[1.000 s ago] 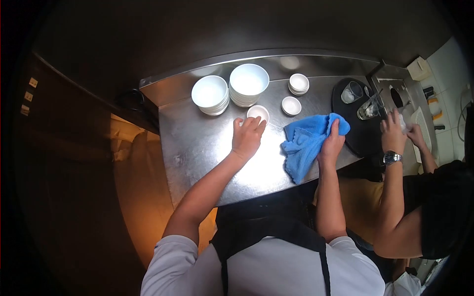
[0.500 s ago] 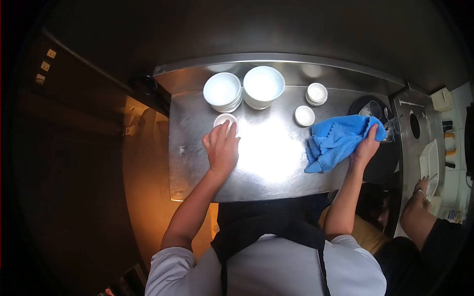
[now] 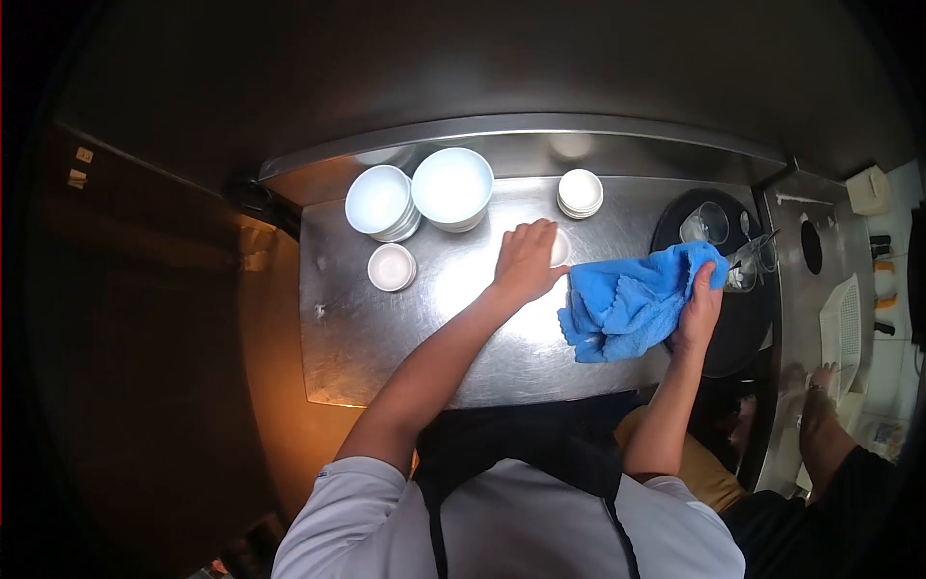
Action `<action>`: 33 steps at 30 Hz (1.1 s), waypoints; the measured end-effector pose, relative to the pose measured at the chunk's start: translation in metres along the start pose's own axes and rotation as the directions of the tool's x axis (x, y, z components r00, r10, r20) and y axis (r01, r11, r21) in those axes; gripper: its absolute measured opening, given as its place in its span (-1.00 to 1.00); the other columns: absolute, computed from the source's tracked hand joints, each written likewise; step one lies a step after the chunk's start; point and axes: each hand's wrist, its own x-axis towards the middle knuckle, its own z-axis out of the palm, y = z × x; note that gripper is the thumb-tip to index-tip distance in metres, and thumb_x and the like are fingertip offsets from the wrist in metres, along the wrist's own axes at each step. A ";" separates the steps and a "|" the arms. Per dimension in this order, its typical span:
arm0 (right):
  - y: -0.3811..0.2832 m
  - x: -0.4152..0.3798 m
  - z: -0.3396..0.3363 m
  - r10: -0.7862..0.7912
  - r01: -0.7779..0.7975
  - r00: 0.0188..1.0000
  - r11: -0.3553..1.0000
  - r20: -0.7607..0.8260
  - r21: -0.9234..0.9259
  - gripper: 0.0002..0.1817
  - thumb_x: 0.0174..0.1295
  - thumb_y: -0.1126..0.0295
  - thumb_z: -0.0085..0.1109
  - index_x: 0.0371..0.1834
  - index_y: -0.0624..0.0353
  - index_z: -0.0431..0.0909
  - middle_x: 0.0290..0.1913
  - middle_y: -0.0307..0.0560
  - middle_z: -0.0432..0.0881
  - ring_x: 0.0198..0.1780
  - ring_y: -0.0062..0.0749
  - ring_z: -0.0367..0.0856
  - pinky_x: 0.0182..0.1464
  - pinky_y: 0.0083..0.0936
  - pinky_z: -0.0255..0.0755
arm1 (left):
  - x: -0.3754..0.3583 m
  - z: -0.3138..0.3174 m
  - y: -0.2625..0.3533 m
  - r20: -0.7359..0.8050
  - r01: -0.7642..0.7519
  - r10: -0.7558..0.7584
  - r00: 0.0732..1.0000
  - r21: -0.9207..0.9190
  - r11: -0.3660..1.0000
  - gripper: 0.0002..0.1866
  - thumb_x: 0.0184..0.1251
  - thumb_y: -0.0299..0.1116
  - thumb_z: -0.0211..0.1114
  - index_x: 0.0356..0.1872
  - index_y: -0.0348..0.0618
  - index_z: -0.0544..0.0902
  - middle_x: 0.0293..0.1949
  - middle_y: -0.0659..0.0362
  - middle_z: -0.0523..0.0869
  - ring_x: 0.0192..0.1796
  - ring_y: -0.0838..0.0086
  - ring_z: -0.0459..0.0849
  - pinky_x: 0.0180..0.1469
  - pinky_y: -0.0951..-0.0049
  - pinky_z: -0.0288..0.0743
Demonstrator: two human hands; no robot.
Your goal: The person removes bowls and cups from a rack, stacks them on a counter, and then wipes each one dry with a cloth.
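My left hand (image 3: 527, 259) is over the middle of the steel counter (image 3: 386, 333), its fingers closed round the left side of a small white bowl (image 3: 560, 248). My right hand (image 3: 701, 307) grips a crumpled blue cloth (image 3: 632, 304), which hangs to the left just beside that bowl. Another small white bowl (image 3: 391, 267) stands at the left, below two stacks of larger white bowls (image 3: 452, 187) (image 3: 379, 200). A short stack of small white bowls (image 3: 580, 193) is near the back edge.
A round black tray (image 3: 728, 352) with glasses (image 3: 706, 224) and spoons lies to the right of the cloth. Beyond it, another person's arm (image 3: 825, 434) reaches toward a white perforated rack (image 3: 841, 333). A raised steel edge runs along the back.
My left hand has left the small bowl at the left and moved right to the small bowl near the cloth. The camera view has shifted slightly. The other person's arm has moved a little.
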 end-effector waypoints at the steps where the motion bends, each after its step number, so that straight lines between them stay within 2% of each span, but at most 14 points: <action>1: 0.004 0.002 -0.008 0.024 -0.024 1.000 0.999 0.010 0.027 -0.53 0.49 0.01 0.04 0.11 0.25 0.49 0.02 -0.15 0.59 0.03 -0.47 0.53 0.16 -0.46 0.39 | -0.011 -0.006 -0.001 0.012 0.054 -0.054 0.998 0.017 0.998 -0.18 0.03 -0.18 0.53 0.32 -0.31 0.41 0.33 -0.04 0.44 0.33 0.09 0.40 0.38 0.12 0.25; 3: 0.011 0.004 -0.018 0.054 -0.060 0.996 0.994 0.066 0.092 -0.55 0.50 0.04 0.04 0.13 0.25 0.48 0.02 -0.15 0.59 0.03 -0.46 0.54 0.16 -0.46 0.39 | -0.035 -0.008 -0.012 -0.020 0.122 -0.121 0.992 0.055 0.991 -0.18 0.02 -0.21 0.54 0.33 -0.29 0.41 0.33 -0.02 0.45 0.31 0.10 0.42 0.36 0.15 0.27; 7: 0.026 -0.009 0.004 0.106 -0.101 0.965 0.994 0.241 -0.032 -0.60 0.52 0.08 0.00 0.08 0.23 0.51 -0.03 -0.17 0.60 0.02 -0.51 0.53 0.11 -0.52 0.40 | -0.077 -0.027 -0.029 -0.006 0.211 -0.211 0.978 0.058 0.976 -0.23 0.16 -0.22 0.46 0.38 -0.31 0.35 0.39 -0.18 0.38 0.40 -0.06 0.36 0.44 0.13 0.23; 10: 0.037 -0.025 0.032 0.220 -0.190 0.798 0.975 0.561 -0.113 -0.61 0.50 0.11 0.06 0.09 0.24 0.49 -0.02 -0.17 0.60 -0.01 -0.50 0.55 0.08 -0.49 0.43 | -0.099 -0.033 -0.032 0.016 0.244 -0.245 0.969 0.065 0.968 -0.32 0.37 -0.22 0.28 0.43 -0.31 0.29 0.45 -0.27 0.27 0.50 -0.11 0.23 0.51 0.12 0.12; 13: 0.051 -0.055 0.066 0.172 -0.046 0.803 0.973 0.570 -0.228 -0.60 0.47 0.17 0.12 0.14 0.27 0.44 -0.02 -0.15 0.60 0.00 -0.47 0.55 0.11 -0.49 0.42 | -0.119 -0.016 -0.046 -0.124 0.164 -0.161 0.979 0.016 0.986 -0.39 0.42 -0.25 0.22 0.41 -0.32 0.32 0.42 -0.29 0.30 0.50 -0.11 0.23 0.53 0.09 0.07; 18: 0.071 -0.091 0.094 0.148 -0.069 0.849 0.983 0.507 -0.171 -0.61 0.44 0.23 0.16 0.15 0.30 0.42 -0.01 -0.11 0.61 0.02 -0.43 0.55 0.13 -0.46 0.42 | -0.130 -0.006 -0.055 -0.238 0.038 -0.042 0.970 -0.022 0.999 -0.50 0.42 -0.29 0.21 0.33 -0.26 0.47 0.37 -0.27 0.39 0.48 -0.12 0.27 0.54 -0.03 -0.01; 19: 0.074 -0.097 0.097 0.159 -0.078 0.850 0.981 0.502 -0.178 -0.62 0.44 0.23 0.17 0.14 0.30 0.44 -0.01 -0.11 0.61 0.02 -0.44 0.55 0.13 -0.46 0.42 | -0.130 -0.004 -0.054 -0.292 0.009 -0.010 0.956 -0.006 1.000 -0.59 0.36 -0.30 0.28 0.18 -0.21 0.62 0.32 -0.23 0.47 0.45 -0.09 0.33 0.52 -0.07 0.02; 23: 0.075 -0.115 0.109 0.144 -0.073 0.893 0.981 0.427 -0.179 -0.68 0.44 0.25 0.17 0.04 0.31 0.52 -0.09 -0.14 0.65 -0.04 -0.46 0.57 0.09 -0.46 0.43 | -0.136 -0.009 -0.054 -0.343 -0.121 0.100 0.934 -0.041 0.992 -0.74 0.24 -0.34 0.40 -0.07 -0.17 0.76 0.19 -0.16 0.61 0.36 -0.07 0.47 0.50 -0.07 0.09; 26: 0.073 -0.128 0.117 0.173 -0.160 0.948 0.985 0.268 -0.071 -0.70 0.44 0.28 0.16 0.02 0.32 0.54 -0.12 -0.15 0.67 -0.07 -0.46 0.58 0.07 -0.46 0.44 | -0.145 -0.018 -0.047 -0.455 -0.116 -0.003 0.891 -0.235 0.965 -0.73 0.28 -0.35 0.37 -0.05 -0.22 0.73 0.04 -0.11 0.72 0.25 0.09 0.61 0.40 0.07 0.29; 27: 0.071 -0.132 0.121 0.184 -0.185 0.962 0.983 0.200 -0.014 -0.71 0.44 0.29 0.15 0.01 0.33 0.55 -0.13 -0.15 0.67 -0.08 -0.46 0.58 0.07 -0.46 0.44 | -0.145 -0.021 -0.043 -0.427 -0.053 -0.181 0.886 -0.480 0.876 -0.74 0.29 -0.38 0.35 -0.03 -0.24 0.72 0.01 -0.10 0.73 0.19 0.16 0.65 0.33 0.15 0.36; 29: 0.065 -0.148 0.128 0.133 -0.100 0.961 0.985 0.242 -0.143 -0.69 0.43 0.34 0.12 0.10 0.35 0.52 -0.03 -0.07 0.65 0.00 -0.40 0.58 0.14 -0.42 0.42 | -0.148 -0.021 -0.033 -0.225 0.059 -0.478 0.849 -0.858 0.510 -0.74 0.30 -0.45 0.30 -0.01 -0.28 0.70 -0.05 -0.07 0.76 0.08 0.28 0.71 0.19 0.31 0.49; 30: 0.062 -0.159 0.132 0.112 -0.056 0.958 0.976 0.265 -0.208 -0.67 0.43 0.37 0.10 0.15 0.36 0.50 0.01 -0.03 0.64 0.04 -0.37 0.57 0.18 -0.40 0.40 | -0.149 -0.018 -0.030 -0.250 0.014 -0.430 0.868 -0.851 0.524 -0.73 0.30 -0.48 0.26 0.01 -0.30 0.68 -0.07 -0.07 0.77 0.03 0.33 0.72 0.12 0.35 0.51; 32: 0.062 -0.192 0.153 -0.181 0.306 0.866 0.929 0.466 -0.210 -0.55 0.40 0.44 0.04 0.31 0.43 0.38 0.25 0.17 0.52 0.25 -0.21 0.49 0.33 -0.34 0.30 | -0.151 -0.013 -0.024 -0.296 -0.076 -0.332 0.896 -0.837 0.543 -0.70 0.30 -0.53 0.19 0.03 -0.33 0.65 -0.13 -0.05 0.78 -0.07 0.42 0.74 -0.02 0.43 0.56; 33: 0.062 -0.200 0.160 -0.281 0.446 0.801 0.869 0.529 -0.213 -0.58 0.41 0.43 0.04 0.27 0.41 0.40 0.19 0.13 0.53 0.21 -0.25 0.50 0.29 -0.36 0.32 | -0.159 -0.019 -0.022 -0.300 -0.091 -0.291 0.908 -0.822 0.562 -0.65 0.29 -0.60 0.10 0.08 -0.32 0.62 -0.17 -0.04 0.79 -0.11 0.41 0.75 -0.04 0.39 0.56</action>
